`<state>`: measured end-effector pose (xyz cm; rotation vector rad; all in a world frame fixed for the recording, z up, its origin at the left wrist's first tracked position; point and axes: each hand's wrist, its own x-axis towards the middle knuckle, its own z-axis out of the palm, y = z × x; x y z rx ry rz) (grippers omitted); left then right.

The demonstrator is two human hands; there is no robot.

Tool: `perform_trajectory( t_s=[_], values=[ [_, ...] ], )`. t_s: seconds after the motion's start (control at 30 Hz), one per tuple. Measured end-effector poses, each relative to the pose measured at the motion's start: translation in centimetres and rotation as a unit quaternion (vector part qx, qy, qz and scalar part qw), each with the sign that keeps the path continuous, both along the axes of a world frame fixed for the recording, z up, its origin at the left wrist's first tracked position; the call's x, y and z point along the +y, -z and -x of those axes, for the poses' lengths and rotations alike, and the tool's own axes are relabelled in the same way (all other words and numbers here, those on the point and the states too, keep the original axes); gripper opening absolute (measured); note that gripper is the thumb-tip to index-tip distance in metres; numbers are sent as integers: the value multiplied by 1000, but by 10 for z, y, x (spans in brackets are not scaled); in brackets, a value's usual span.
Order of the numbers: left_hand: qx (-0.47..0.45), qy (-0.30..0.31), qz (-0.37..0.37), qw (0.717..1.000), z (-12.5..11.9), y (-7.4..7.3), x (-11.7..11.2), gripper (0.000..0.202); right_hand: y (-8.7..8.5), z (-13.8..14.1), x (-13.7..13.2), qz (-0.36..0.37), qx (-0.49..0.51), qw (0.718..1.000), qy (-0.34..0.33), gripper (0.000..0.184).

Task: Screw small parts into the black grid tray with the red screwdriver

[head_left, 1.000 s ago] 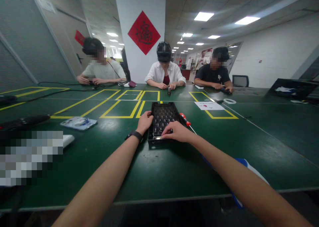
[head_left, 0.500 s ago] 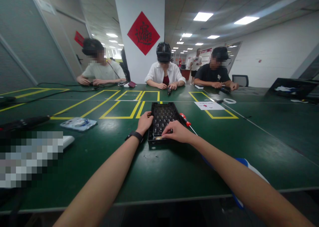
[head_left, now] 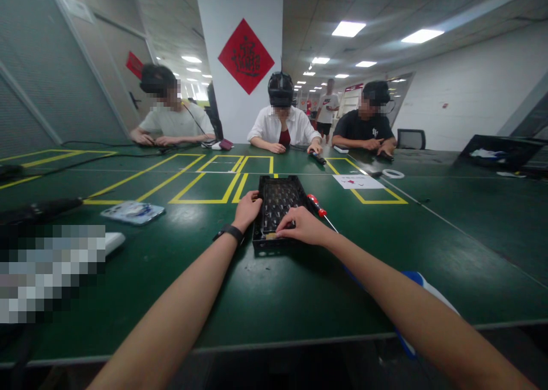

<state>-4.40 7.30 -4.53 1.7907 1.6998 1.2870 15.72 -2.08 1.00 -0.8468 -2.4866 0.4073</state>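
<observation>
A black perforated tray-like case [head_left: 280, 198] lies flat on the green table [head_left: 299, 287] in front of me. My left hand [head_left: 247, 209], with a black wristband, grips the case's left edge, fingers curled over it. My right hand [head_left: 302, 227] rests on the near right part of the case, fingers pinched together on something small that I cannot make out. A red-handled screwdriver [head_left: 319, 208] lies just right of the case, touching its side.
Three people sit across the table with small tools. A blue-and-white flat packet [head_left: 132, 212] lies at left, a white sheet [head_left: 357, 181] and a tape ring [head_left: 393, 173] at right. Yellow lines mark the tabletop. A blue-white object [head_left: 422, 287] lies under my right forearm.
My hands stay on the case, almost still. Across the table, the middle person's hand with the dark tool has moved right. A person in the far background has walked left.
</observation>
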Motion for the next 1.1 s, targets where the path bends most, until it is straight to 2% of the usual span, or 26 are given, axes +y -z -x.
perform_trajectory(
  t_s=[0.33,0.83,1.1],
  values=[
    [1,0,-2,1000,1,3,3,42,3,-1,1,-16,5,1000,-3,20],
    [0,-4,-3,1000,1,1,1,41,-2,0,-2,-2,-1,1000,-7,19],
    [-2,5,-8,1000,0,-1,-1,42,1,0,0,-22,-12,1000,-8,21]
  ],
)
